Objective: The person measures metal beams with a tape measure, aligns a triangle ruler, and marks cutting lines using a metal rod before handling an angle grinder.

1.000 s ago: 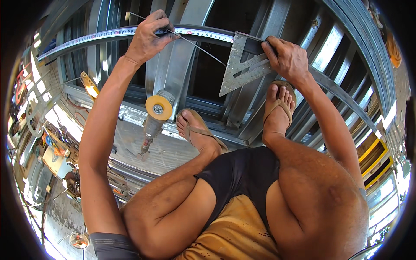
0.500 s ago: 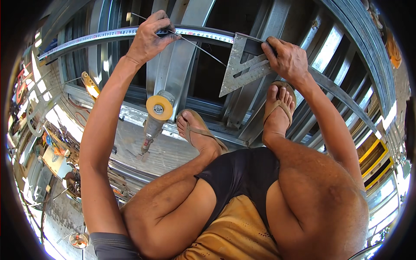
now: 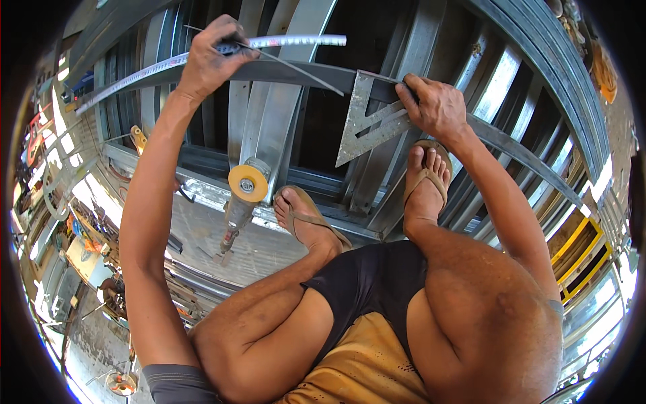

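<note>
Lifting the free end of the tape measure [image 3: 303,40] off the curved flat bar [image 3: 333,73] with the left hand [image 3: 214,55]. Moments ago lying flat along the bar, right up to the triangular square [image 3: 360,128]; now rising past the bar's far edge and ending in the open, apart from the square. Still following the bar's curve on the other side of the left hand. Leaving, by judgement, no reading at the square's edge for now, yet probably keeping the spot marked by holding the square in place on the bar.

Grasping both tape and thin rod [image 3: 303,73] with the left hand, pinched together in bent fingers; cannot tell exactly how they sit inside the grip. Pointing the rod's lower tip just beside the square's left edge; cannot tell whether touching.

Gripping the square's right-hand corner with the right hand [image 3: 434,108], top edge set along the bar. Spanning, in the bar's case, crosswise above the steel channels [image 3: 279,121].

Counting two hands, both occupied; one tape measure, one rod, one square, one bar in work. Counting also one grinder [image 3: 237,214] with one yellow disc [image 3: 247,183], near the left foot; two feet [image 3: 424,202] in two sandals [image 3: 306,217]. Finding channels and bundled curved strips [image 3: 558,74] too overlapped to count.
</note>
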The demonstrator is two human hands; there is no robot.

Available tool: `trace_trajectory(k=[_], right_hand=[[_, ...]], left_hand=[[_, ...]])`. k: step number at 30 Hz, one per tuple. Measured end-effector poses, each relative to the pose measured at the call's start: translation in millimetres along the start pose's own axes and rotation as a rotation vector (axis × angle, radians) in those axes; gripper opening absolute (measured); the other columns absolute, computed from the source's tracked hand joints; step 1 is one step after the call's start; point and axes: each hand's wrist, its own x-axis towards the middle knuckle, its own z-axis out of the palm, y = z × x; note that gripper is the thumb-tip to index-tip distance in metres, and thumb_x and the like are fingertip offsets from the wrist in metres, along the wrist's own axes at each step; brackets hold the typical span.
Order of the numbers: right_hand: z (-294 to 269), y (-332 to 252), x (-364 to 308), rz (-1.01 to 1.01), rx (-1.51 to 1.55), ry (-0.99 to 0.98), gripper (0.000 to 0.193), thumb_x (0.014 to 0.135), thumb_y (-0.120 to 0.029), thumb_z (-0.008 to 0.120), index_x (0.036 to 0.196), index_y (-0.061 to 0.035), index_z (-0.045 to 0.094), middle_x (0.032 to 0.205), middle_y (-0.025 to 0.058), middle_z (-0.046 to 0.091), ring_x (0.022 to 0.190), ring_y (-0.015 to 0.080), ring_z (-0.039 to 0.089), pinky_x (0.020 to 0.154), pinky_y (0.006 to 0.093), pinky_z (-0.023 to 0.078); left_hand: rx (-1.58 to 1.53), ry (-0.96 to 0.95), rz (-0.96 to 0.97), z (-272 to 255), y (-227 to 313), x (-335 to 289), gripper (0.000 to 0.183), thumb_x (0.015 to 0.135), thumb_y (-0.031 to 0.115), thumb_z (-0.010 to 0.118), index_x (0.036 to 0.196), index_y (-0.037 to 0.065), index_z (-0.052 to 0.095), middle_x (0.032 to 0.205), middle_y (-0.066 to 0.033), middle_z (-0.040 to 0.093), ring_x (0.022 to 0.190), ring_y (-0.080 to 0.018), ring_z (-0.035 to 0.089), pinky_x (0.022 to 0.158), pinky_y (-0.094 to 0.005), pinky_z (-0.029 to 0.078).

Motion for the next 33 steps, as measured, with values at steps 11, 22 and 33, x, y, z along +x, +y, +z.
trace_trajectory(k=[11, 22, 33], right_hand=[[-6.3, 0.0, 5.4, -0.055, 0.032, 0.085, 0.025, 0.094, -0.033, 0.063, 0.084, -0.0102, 0.064, 0.066, 0.0116, 0.064, 0.060, 0.0314, 0.066, 0.056, 0.0411, 0.053], [-5.9, -5.8, 4.7, -0.048, 0.082, 0.035, 0.025, 0.093, -0.032, 0.063, 0.083, -0.0088, 0.063, 0.072, 0.0117, 0.067, 0.066, 0.0321, 0.068, 0.062, 0.0415, 0.055], [-2.2, 4.6, 3.8, -0.042, 0.073, 0.052, 0.025, 0.092, -0.032, 0.064, 0.082, -0.0096, 0.062, 0.069, 0.0106, 0.064, 0.064, 0.0318, 0.067, 0.059, 0.0418, 0.054]], left_hand=[[0.108, 0.171, 0.217, 13.7, 27.4, 114.9, 0.028, 0.069, 0.003, 0.085, 0.083, 0.000, 0.061, 0.086, -0.0077, 0.058, 0.080, -0.0217, 0.060, 0.075, -0.0298, 0.050], [0.236, 0.117, 0.307, 23.2, 28.2, 195.0, 0.026, 0.069, 0.009, 0.083, 0.082, 0.002, 0.061, 0.087, -0.0111, 0.059, 0.092, -0.0309, 0.059, 0.084, -0.0397, 0.049], [0.534, 0.368, 0.284, 29.9, -0.8, 178.8, 0.021, 0.081, 0.022, 0.077, 0.094, 0.008, 0.070, 0.086, -0.0099, 0.062, 0.087, -0.0312, 0.061, 0.079, -0.0392, 0.049]])
